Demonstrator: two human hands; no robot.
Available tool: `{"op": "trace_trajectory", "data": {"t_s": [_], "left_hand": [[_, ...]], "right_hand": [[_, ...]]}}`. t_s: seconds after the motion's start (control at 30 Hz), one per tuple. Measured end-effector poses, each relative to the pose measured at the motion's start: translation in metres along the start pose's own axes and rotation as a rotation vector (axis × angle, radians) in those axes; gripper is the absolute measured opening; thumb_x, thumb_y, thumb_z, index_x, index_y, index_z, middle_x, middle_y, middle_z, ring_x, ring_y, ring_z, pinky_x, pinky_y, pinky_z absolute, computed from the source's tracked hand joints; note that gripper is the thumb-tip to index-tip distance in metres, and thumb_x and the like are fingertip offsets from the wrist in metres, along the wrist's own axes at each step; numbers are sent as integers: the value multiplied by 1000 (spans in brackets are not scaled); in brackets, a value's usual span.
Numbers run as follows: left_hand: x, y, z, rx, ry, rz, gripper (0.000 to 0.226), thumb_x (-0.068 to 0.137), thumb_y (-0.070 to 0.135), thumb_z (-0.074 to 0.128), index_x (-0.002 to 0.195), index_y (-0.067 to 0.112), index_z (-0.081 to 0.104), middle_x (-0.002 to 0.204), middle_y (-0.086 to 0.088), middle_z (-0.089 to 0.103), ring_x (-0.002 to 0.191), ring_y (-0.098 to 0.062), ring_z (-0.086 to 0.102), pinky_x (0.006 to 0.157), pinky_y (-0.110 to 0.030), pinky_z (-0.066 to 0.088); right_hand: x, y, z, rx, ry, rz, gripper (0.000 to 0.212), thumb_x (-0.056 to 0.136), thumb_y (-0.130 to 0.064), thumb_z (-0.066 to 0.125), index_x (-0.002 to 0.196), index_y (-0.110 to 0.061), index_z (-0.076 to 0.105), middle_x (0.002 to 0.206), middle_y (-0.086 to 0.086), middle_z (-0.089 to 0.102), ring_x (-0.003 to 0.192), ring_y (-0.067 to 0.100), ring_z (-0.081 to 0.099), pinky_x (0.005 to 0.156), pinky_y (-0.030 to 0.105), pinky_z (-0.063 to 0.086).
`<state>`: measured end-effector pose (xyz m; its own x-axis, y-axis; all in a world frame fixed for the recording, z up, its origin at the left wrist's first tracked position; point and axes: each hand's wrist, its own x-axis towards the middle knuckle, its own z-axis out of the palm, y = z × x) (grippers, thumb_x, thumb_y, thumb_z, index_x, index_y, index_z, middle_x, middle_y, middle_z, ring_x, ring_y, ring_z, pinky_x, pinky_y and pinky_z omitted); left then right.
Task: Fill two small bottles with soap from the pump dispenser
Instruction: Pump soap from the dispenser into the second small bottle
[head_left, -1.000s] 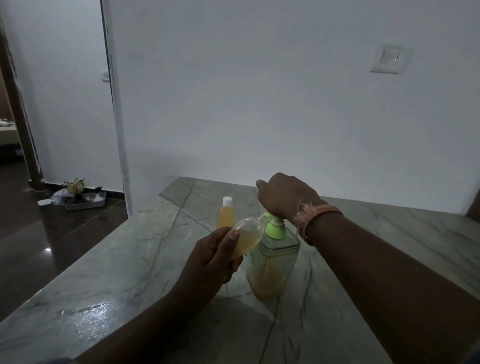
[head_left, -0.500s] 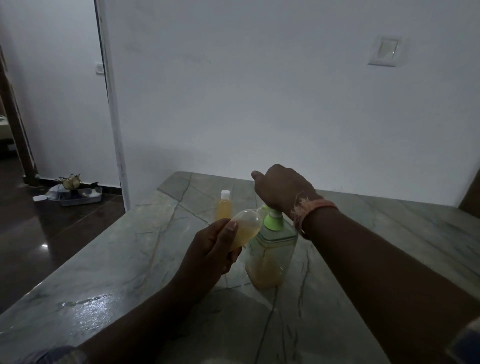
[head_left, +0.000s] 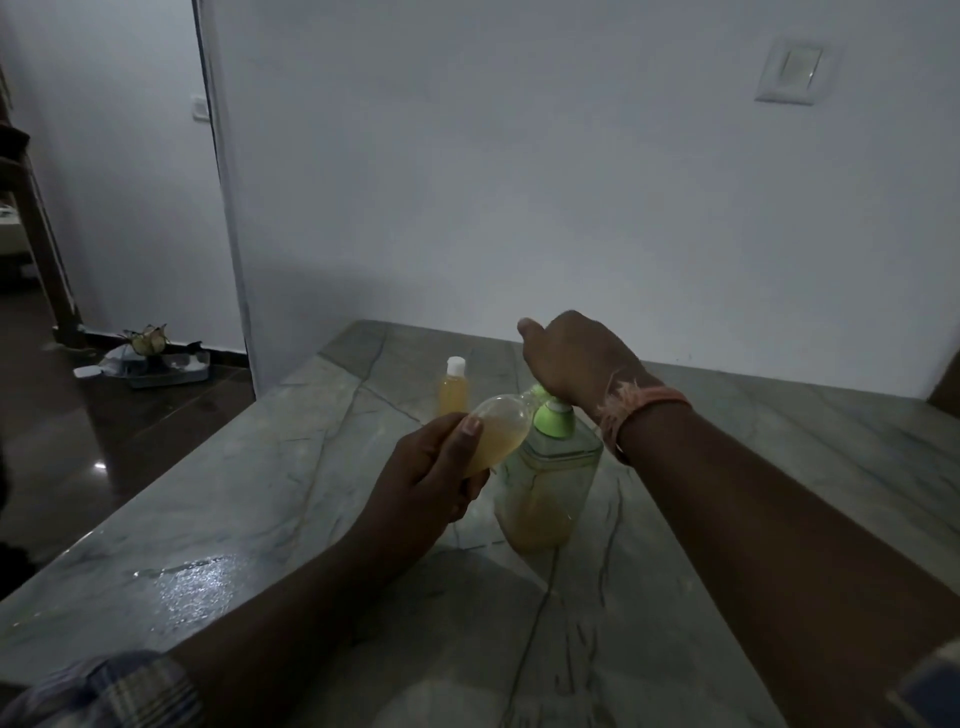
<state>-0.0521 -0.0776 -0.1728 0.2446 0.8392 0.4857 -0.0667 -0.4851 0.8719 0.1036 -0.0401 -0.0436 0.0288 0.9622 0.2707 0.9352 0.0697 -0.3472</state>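
A clear pump dispenser (head_left: 545, 488) with a green pump top stands on the marble table (head_left: 260, 499), amber soap low inside it. My right hand (head_left: 576, 358) rests closed on the pump head, palm down. My left hand (head_left: 431, 473) holds a small clear bottle (head_left: 501, 434) tilted, its mouth up at the green nozzle; it is partly filled with amber soap. A second small bottle (head_left: 453, 392), capped white and filled with amber soap, stands upright behind on the table.
A white wall rises just behind the table, with a switch plate (head_left: 789, 70) at upper right. On the dark floor at left lies a tray with oddments (head_left: 156, 361). A wet sheen marks the table's near left part (head_left: 192, 577).
The view has tilted up a little, so hands and bottles sit lower in frame. Both hands keep their hold; the pump head looks slightly raised from a second ago.
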Motion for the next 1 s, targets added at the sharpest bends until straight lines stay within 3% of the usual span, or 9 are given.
{"op": "trace_trajectory", "data": {"t_s": [0.07,0.2,0.27,0.4,0.57,0.7,0.8,0.9,1.0], "left_hand": [[0,0,0,1,5,-2,38,100,39,42,102,6,63,61,-2,53,48,-11,44,43,-24,36],[-2,2,1,41,17,-19,39,101,44,41,103,12,64,61,-1,54,48,-9,45,43,-23,36],[-2,4,2,40,23,-34,40,97,44,42,104,11,63,60,0,54,48,-8,46,44,-23,37],[-2,4,1,31,21,-28,38,97,41,42,104,10,64,61,-1,54,48,-9,46,44,-22,37],[-2,1,1,47,30,-35,36,98,42,43,105,13,64,61,-1,55,49,-11,47,44,-23,38],[-2,3,1,50,26,-39,37,96,43,43,102,14,63,62,-1,55,49,-11,47,45,-24,38],[-1,5,2,51,20,-39,36,96,44,43,101,14,64,62,-1,55,50,-12,46,44,-24,38],[0,2,1,46,19,-32,37,97,42,43,103,12,63,62,-2,55,50,-12,46,44,-24,38],[0,2,2,60,22,-36,38,96,42,43,105,11,63,61,0,55,50,-10,47,45,-23,38]], "right_hand": [[0,2,3,-39,-24,-7,37,101,-28,32,96,-6,61,111,19,61,101,36,57,86,36,47],[-3,-3,3,-25,-44,10,38,101,-20,28,123,-5,55,120,22,56,107,39,56,91,43,49],[-2,-5,-1,-63,-67,-2,36,102,-21,31,119,-3,57,121,21,57,110,39,56,92,42,48],[4,-3,-3,-68,-23,10,39,99,-40,36,90,-10,59,114,14,63,104,33,58,84,35,43],[-3,-1,4,-67,-72,16,39,103,-26,29,108,-1,59,112,21,61,105,38,58,88,39,48],[-1,-5,-1,-90,-84,32,37,102,-27,31,118,-7,58,123,17,57,112,36,55,93,38,46],[5,-7,-3,-114,-30,43,40,97,-45,36,99,-14,61,117,14,62,104,31,58,85,36,43],[5,-2,3,-40,50,51,41,97,-47,35,79,-15,54,106,14,65,91,30,58,79,35,45],[3,1,8,-58,-33,30,36,102,-25,29,115,-8,58,115,19,59,104,38,57,87,40,48]]}}
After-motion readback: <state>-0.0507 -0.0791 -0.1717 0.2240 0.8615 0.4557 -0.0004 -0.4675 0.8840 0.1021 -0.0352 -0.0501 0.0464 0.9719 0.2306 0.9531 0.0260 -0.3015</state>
